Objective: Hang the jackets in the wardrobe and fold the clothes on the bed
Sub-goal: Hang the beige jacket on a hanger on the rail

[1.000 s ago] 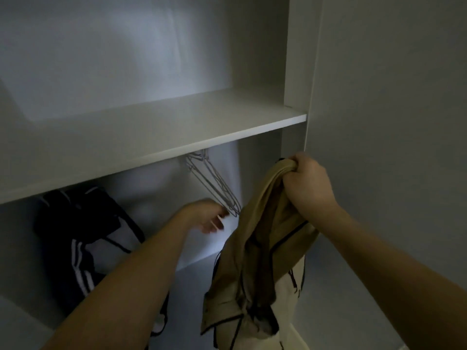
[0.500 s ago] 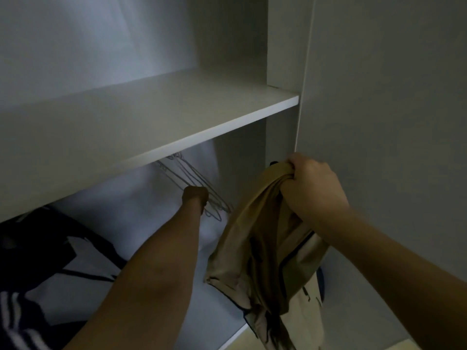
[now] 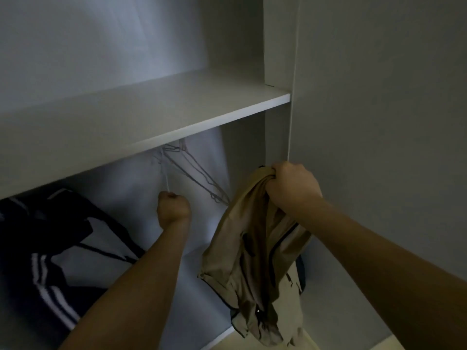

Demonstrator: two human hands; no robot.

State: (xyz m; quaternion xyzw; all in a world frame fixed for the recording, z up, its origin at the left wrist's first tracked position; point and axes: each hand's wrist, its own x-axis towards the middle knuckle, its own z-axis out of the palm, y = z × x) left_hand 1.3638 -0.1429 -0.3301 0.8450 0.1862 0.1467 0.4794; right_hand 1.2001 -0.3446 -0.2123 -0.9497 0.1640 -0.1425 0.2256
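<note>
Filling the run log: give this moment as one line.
left hand: grips wire hanger | right hand: holds tan jacket bunched | dark striped jacket: hung | stage: fetching hanger

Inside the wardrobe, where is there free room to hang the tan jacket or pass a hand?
Free: the stretch between the hanging dark striped jacket and the wire hangers, where the left hand grips one hanger, and the shelf above. Crowded: the right corner, where the right hand holds the tan jacket beside the hangers.
</note>
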